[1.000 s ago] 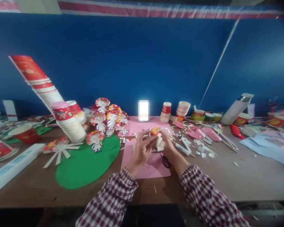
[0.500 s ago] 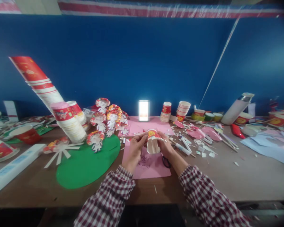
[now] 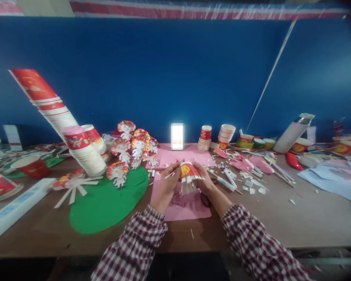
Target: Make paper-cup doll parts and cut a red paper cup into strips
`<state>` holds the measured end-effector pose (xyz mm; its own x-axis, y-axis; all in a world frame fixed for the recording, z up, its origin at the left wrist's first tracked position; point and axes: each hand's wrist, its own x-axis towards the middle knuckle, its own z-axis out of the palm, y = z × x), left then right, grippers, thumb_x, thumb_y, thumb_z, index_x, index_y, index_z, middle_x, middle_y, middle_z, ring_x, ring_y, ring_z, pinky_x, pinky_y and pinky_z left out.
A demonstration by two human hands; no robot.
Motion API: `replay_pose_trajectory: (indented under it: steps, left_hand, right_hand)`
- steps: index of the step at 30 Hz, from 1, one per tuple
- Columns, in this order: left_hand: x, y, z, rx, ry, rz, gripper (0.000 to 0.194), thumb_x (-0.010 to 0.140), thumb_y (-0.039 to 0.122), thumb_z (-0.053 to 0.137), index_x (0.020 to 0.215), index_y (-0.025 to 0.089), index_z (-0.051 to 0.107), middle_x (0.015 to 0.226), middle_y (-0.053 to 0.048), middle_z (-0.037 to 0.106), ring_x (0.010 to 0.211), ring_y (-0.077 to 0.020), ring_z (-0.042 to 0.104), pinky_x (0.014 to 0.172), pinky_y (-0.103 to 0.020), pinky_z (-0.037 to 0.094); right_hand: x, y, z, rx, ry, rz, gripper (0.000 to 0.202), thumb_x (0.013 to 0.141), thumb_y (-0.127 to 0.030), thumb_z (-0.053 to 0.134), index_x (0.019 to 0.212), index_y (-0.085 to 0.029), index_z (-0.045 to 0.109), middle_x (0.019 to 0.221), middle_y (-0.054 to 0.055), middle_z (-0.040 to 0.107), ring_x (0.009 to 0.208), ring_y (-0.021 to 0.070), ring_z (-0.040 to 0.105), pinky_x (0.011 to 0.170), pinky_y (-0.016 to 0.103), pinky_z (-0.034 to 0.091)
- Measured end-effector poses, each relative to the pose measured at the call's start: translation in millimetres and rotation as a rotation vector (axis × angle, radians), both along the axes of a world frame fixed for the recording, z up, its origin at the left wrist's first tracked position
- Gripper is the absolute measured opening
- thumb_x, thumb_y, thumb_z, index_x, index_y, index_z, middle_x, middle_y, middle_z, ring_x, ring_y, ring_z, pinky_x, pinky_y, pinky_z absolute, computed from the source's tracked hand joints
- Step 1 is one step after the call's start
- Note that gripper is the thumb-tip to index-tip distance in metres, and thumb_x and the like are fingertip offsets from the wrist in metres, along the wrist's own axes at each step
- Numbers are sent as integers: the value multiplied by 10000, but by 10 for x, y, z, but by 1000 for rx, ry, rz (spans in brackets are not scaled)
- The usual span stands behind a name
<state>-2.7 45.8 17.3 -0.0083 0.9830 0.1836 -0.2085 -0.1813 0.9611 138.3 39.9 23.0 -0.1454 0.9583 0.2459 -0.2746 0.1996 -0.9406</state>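
Note:
A red and white paper cup [image 3: 187, 175] with its wall cut into strips is held between both hands above the pink sheet [image 3: 187, 208]. My left hand [image 3: 169, 183] grips its left side with bent fingers, and my right hand [image 3: 206, 182] grips its right side. The strips hang down toward me, and a round yellow mark shows on the red part. Dark scissor handles [image 3: 205, 200] lie below my right hand at the sheet's right edge; the rest of them is hidden. Dark scribbles cover part of the sheet.
Left of the sheet, a green paper oval [image 3: 105, 207] lies beside paper figures [image 3: 122, 150] and tall leaning cup stacks [image 3: 83, 152]. A long white box [image 3: 20, 207] is at far left. Markers [image 3: 226, 184], scraps and pink cutouts [image 3: 261, 164] litter the right.
The cup has turned in my hands, so more of its red printed side and the separate strips now show. Both hands have stayed almost in place.

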Motion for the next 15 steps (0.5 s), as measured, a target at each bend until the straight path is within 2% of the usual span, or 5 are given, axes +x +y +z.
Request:
replay_pose_trajectory:
  steps: [2,6,11,15]
  left_hand:
    - [5,-9,19,18,-13,-9,383,710,430,679,984,162,683,846,-69,695,767,-197,638,680,-301,512]
    - [-7,-42,58,54,-11,-38,362,725,421,664,961,148,697,814,-69,692,747,-198,638,660,-298,512]
    - [-65,-70,126,47,-72,-33,381,617,360,758,923,141,694,885,-82,697,800,-206,639,734,-322,504]
    - [-62,-51,173,27,-22,39,245,621,352,752,753,156,690,781,-69,686,743,-197,629,707,-325,501]
  right_hand:
    - [6,3,-15,4,4,7,300,627,-330,743,874,-210,623,760,-4,638,641,142,556,588,242,443]
    - [10,14,-19,-10,-7,15,342,657,-424,731,898,-209,619,770,8,639,605,141,559,563,251,450]
    - [7,30,12,58,-48,-50,360,639,-461,748,849,-195,626,783,28,649,658,149,573,594,250,462]
    - [7,29,-2,14,-48,-16,336,654,-462,732,829,-190,641,739,23,647,631,148,575,571,250,463]
